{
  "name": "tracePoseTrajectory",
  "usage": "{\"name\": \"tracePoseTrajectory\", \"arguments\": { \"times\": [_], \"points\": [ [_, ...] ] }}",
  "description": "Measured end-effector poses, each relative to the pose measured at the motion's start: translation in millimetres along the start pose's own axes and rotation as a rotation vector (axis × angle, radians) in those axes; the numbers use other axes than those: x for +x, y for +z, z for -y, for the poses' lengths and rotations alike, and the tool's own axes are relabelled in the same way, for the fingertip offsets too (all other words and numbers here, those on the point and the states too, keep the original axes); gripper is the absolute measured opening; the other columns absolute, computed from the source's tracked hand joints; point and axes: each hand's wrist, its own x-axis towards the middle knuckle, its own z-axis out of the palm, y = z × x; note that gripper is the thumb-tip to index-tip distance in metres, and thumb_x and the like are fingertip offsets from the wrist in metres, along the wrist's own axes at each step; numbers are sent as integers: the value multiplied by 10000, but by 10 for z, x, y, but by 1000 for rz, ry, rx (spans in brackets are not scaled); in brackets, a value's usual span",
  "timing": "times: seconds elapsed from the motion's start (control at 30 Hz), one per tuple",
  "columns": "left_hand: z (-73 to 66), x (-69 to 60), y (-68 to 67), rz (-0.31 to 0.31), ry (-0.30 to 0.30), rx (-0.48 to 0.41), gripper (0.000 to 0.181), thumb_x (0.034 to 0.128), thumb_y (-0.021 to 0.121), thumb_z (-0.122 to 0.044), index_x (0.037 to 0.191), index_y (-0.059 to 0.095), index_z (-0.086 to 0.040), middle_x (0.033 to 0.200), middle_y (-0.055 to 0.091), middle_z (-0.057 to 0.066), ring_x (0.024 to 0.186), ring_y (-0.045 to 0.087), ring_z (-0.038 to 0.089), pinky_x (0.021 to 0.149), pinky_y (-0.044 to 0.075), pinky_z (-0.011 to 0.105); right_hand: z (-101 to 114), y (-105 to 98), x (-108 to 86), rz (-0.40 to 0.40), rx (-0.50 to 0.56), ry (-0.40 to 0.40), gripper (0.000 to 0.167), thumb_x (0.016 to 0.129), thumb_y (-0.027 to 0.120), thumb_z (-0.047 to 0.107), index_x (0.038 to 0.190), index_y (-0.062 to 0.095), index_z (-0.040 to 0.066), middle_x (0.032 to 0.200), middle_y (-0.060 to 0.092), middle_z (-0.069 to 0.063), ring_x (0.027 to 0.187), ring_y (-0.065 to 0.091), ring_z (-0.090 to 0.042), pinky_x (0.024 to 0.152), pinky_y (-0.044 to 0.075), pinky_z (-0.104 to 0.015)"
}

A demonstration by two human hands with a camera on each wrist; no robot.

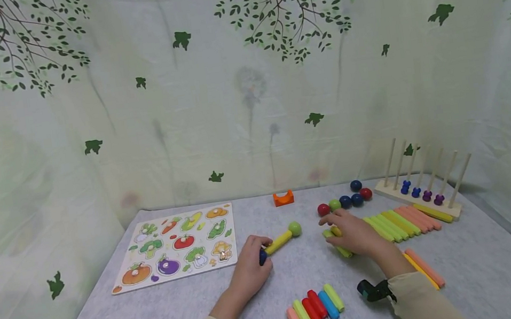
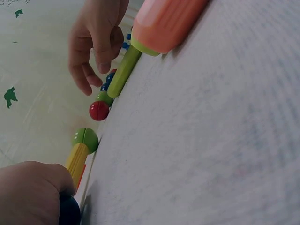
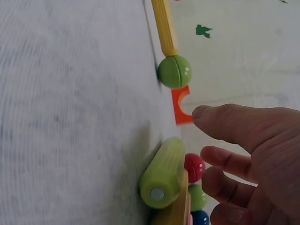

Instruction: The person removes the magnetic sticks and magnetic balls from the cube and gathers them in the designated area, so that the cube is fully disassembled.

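My left hand (image 1: 251, 263) holds a dark blue ball (image 1: 263, 256) at the near end of a yellow magnetic stick (image 1: 279, 242). A green ball (image 1: 295, 228) sits on that stick's far end. My right hand (image 1: 353, 234) is over the green and yellow sticks, fingers spread and slightly bent. In the right wrist view, its thumb and fingers stand apart with nothing between them. A light green stick (image 3: 164, 176) with a metal disc in its end lies close to that hand. Red, green and blue balls (image 1: 357, 200) lie beyond it.
A vegetable puzzle board (image 1: 180, 245) lies at left. An orange arch block (image 1: 283, 199) stands at the back. Short coloured sticks (image 1: 314, 308) lie in front; green and orange ones (image 1: 401, 222) form a row at right, beside a pegged wooden rack (image 1: 456, 208).
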Motion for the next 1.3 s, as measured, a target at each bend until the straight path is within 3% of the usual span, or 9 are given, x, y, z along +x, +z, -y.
{"name": "tracePoseTrajectory", "arguments": {
  "times": [0.23,0.5,0.83,1.03,1.3],
  "points": [
    [-4,-3,-12,-2,-8,-7,260,909,673,-53,1129,658,-192,1112,606,-51,1063,611,113,952,522,367,158,6,-16,33,61,-65,407,887,756,237,1277,639,220,1210,634,-20,1063,601,-204,914,548,-429],
    [29,-19,-10,-3,114,-4,258,918,680,-33,1130,655,-178,1139,644,-36,1130,620,141,984,521,388,236,108,3,122,6,-109,370,860,781,271,1215,681,292,1055,684,78,961,595,-129,857,540,-374],
    [1,-14,-10,-44,39,61,217,909,713,-77,1055,706,-237,1143,595,-37,1119,598,145,983,522,393,347,161,-24,245,60,-130,267,872,767,260,1105,650,322,1037,658,65,904,567,-138,865,544,-396],
    [14,-12,-5,-37,26,65,206,911,717,-103,1059,707,-247,1105,612,-43,1097,605,145,971,522,404,341,178,-27,239,16,-173,250,895,729,248,1098,616,342,1017,625,69,878,549,-131,825,534,-360],
    [27,-15,4,-42,41,89,191,904,727,-115,1040,712,-248,1071,610,-56,1071,615,137,959,527,398,320,186,-48,205,-63,-157,218,883,718,227,1069,675,334,927,568,59,767,513,-129,672,455,-284]
  ]
}}
